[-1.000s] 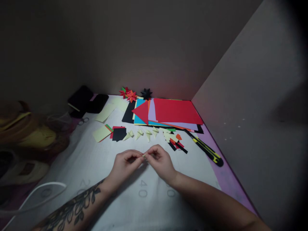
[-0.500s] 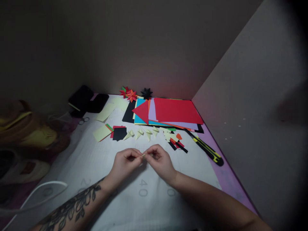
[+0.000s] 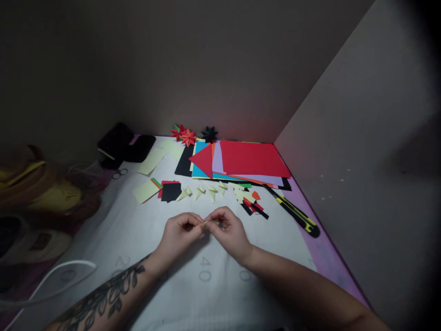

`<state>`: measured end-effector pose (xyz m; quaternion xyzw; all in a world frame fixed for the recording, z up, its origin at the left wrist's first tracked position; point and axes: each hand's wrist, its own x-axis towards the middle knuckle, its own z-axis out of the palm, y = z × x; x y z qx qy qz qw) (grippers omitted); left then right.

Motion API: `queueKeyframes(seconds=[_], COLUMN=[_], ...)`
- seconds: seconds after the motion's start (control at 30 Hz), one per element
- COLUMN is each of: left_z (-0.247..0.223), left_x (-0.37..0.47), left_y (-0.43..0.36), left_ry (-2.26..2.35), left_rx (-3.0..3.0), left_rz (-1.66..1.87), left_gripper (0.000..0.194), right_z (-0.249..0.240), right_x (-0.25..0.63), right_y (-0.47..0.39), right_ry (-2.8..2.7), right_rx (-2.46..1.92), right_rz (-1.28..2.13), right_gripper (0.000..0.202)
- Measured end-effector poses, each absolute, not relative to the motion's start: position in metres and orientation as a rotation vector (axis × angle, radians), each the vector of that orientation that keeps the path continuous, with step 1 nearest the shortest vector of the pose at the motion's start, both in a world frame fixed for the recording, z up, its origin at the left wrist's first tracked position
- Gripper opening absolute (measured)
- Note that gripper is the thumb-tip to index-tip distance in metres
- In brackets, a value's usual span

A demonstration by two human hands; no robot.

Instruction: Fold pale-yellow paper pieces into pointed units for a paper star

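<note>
My left hand (image 3: 181, 233) and my right hand (image 3: 230, 232) meet fingertip to fingertip above the white mat (image 3: 172, 294). Between them they pinch a small pale yellow-green piece of paper (image 3: 206, 223), mostly covered by the fingers. Just beyond the hands lies a row of several folded pale paper pieces (image 3: 200, 191). Left of that row are black paper squares (image 3: 171, 191) and a pale square stack (image 3: 146, 190). Paper scraps (image 3: 254, 202) in green, orange, red and black lie to the right of the row.
Coloured paper sheets (image 3: 255, 158) are stacked at the back, beside red (image 3: 188, 137) and black (image 3: 210, 134) paper stars. A black and yellow cutter (image 3: 298, 216) lies right. Scissors (image 3: 120, 174), dark cases (image 3: 141, 148) and a white cable (image 3: 65, 264) are left. Walls border the back and right.
</note>
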<state>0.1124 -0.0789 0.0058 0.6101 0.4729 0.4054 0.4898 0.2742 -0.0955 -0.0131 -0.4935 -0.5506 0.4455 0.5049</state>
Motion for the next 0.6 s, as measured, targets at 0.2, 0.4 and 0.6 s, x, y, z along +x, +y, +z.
queueKeyframes(seconds=[0.2,0.4,0.6], left_z=[0.0087,0.0117,0.0072], left_x=[0.1143,0.1138,0.1151], left_y=[-0.0812,-0.0787,-0.0782], left_ry=[1.144,1.227,1.212], left_rx=[1.576,1.674,1.531], left_rz=[0.983,0.909,0.902], left_gripper=[0.011,0.008,0.011], right_z=[-0.0146,-0.0134,-0.0126], right_x=[0.2718,0.2735,0.274], right_y=[-0.0951,-0.0883,-0.0867], right_ry=[-1.244,-1.087,-1.068], right_rx=[-1.216,-1.141,-1.128], right_rz=[1.006,1.015,1.051], right_gripper=[0.013,0.018,0.019])
